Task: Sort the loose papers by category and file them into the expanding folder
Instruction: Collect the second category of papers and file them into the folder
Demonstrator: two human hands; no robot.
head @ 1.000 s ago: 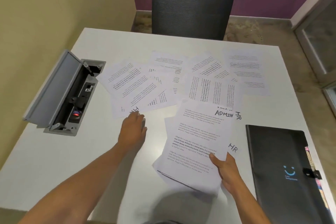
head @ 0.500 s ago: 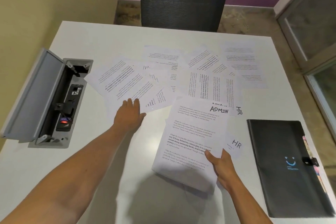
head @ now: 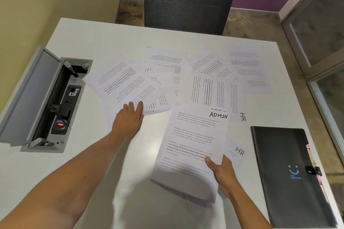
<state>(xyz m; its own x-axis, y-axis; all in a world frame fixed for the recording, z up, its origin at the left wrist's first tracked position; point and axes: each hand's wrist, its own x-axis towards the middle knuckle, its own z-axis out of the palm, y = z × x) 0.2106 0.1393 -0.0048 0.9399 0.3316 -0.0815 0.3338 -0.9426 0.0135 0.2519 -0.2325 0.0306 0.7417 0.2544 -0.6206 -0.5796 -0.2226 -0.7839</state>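
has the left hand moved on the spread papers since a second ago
Yes. The left hand slid left across the loose white papers, toward the grey open cable box, fingers flat.

Your left hand (head: 128,119) lies flat, fingers (head: 138,105) straight, on the near edge of the loose papers (head: 130,87) fanned across the white table (head: 89,169). Your right hand (head: 221,173) grips a stack of sheets (head: 191,150), thumb (head: 209,161) on top, the top page marked ADMIN. A sheet marked HR (head: 237,151) shows just beyond your right fingertips. The black expanding folder (head: 286,173) lies shut, right of that hand. Left of your left fingers an open cable box (head: 46,98) is sunk in the table; a dark mesh chair (head: 188,0) stands beyond the papers.
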